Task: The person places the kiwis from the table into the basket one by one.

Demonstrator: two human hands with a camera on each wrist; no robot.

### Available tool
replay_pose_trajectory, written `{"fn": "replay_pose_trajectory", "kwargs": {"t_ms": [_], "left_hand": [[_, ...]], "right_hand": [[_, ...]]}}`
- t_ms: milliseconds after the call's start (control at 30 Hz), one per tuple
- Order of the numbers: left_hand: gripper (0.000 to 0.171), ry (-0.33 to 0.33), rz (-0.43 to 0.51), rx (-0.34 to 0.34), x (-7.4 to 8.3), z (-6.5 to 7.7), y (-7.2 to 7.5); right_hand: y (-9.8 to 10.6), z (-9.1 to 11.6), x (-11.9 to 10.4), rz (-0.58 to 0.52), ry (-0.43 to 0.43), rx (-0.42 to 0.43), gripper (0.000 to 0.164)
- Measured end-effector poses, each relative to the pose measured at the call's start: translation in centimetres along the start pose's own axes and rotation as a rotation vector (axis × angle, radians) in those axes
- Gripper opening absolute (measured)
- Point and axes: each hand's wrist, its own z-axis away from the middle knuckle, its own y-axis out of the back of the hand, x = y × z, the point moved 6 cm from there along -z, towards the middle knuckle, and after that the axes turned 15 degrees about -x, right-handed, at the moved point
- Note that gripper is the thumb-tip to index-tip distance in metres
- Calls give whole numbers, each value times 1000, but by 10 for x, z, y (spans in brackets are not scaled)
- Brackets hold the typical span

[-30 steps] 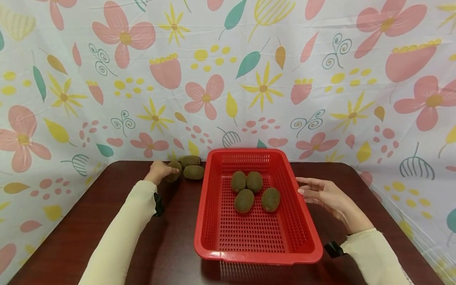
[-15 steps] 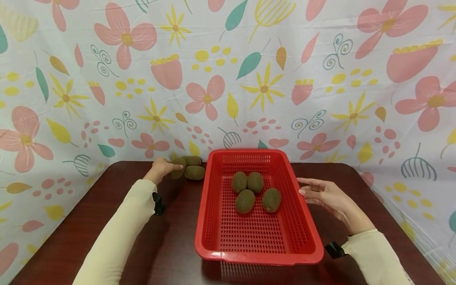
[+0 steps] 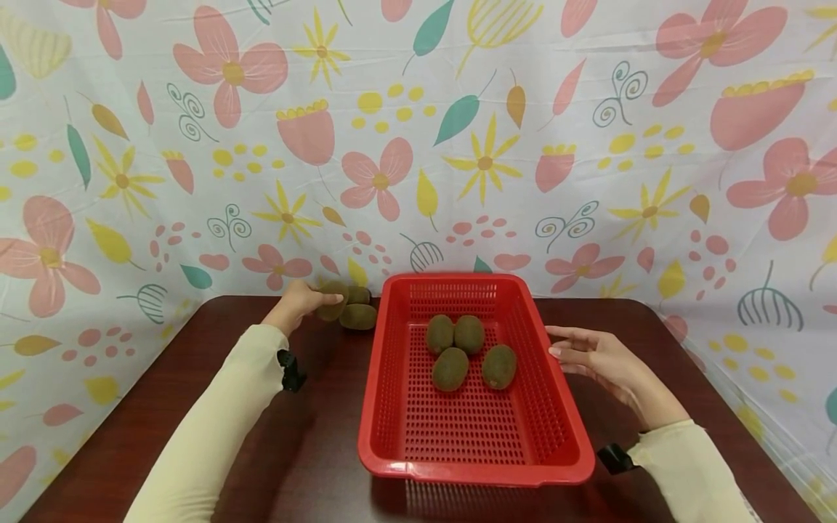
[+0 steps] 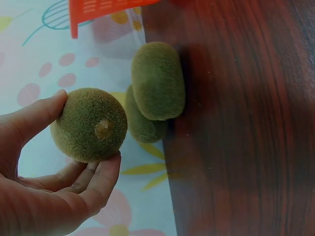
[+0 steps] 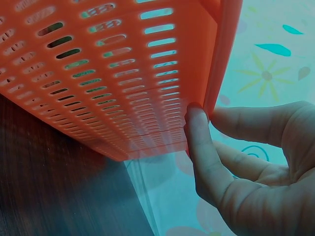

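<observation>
A brown fuzzy kiwi [image 4: 88,125] is pinched between the thumb and fingers of my left hand [image 3: 297,303], raised a little above the table's back left. Beside it, two more kiwis [image 4: 158,81] lie close together on the table, one partly covering the other. The red perforated plastic basket [image 3: 484,472] stands in the middle. Inside it, several kiwis [image 3: 450,369] sit toward the back half. At the basket's right side, my right hand [image 3: 608,363] pinches the rim, its thumb and fingertips on either side of the edge in the right wrist view.
The dark wooden table [image 3: 307,450] carries everything. Right behind it hangs a white cloth [image 3: 418,145] printed with flowers and leaves. The basket's left wall rises between the loose kiwis and those inside.
My left hand has lifted the kiwi it grips, moving slightly up and to the right, where it now overlaps the two others. The right hand and the basket have stayed put.
</observation>
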Motion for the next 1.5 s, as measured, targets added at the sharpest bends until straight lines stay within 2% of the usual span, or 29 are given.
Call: {"fn": "replay_pose_trajectory", "kwargs": {"t_ms": [233, 433, 767, 1133, 1500], "left_hand": [[75, 59, -18, -18, 11, 3, -1], [77, 51, 16, -27, 25, 8, -2], [73, -38, 11, -29, 50, 10, -8], [78, -29, 4, -63, 76, 14, -25], [72, -107, -60, -127, 109, 21, -56]], "right_hand": [[0, -2, 2, -8, -11, 7, 68], [1, -2, 2, -3, -18, 13, 68], [2, -3, 0, 0, -21, 7, 69], [1, -2, 2, 9, -26, 13, 68], [1, -1, 2, 6, -21, 15, 69]]}}
